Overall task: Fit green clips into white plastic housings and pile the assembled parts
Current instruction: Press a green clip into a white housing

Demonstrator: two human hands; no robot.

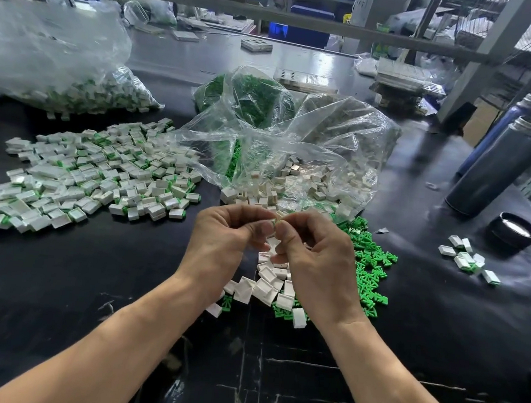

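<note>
Two hands: left hand (pixel 223 233) and right hand (pixel 314 253) meet fingertip to fingertip above the near-centre desk (pixel 106 283).
Part in hand: a small pale piece (pixel 278 217) shows between the fingertips; whether it is housing alone or housing plus clip cannot be told.
Grip, left: thumb and curled fingers pinching the piece.
Grip, right: thumb and forefinger pinching the same piece from the right.
Step (judged): seating a clip into a housing, or just checking the fit.
Loose housings (pixel 266 285): scattered white on the desk directly under the hands.
Loose clips (pixel 370 268): green heap just right of the housings, partly under the right wrist.
Assembled pile (pixel 93 170): broad spread, left and farther off, well apart from the hands.
Small group (pixel 467 259): a few assembled parts, far right.
Supply bags (pixel 294 146): clear plastic, beyond the hands, holding clips and housings.
Flask (pixel 501 164): right, uncapped, with its cap (pixel 514 230) beside it.
Next move (judged): press home, then carry the finished part left to the pile; fresh housing and clip lie within easy reach.
</note>
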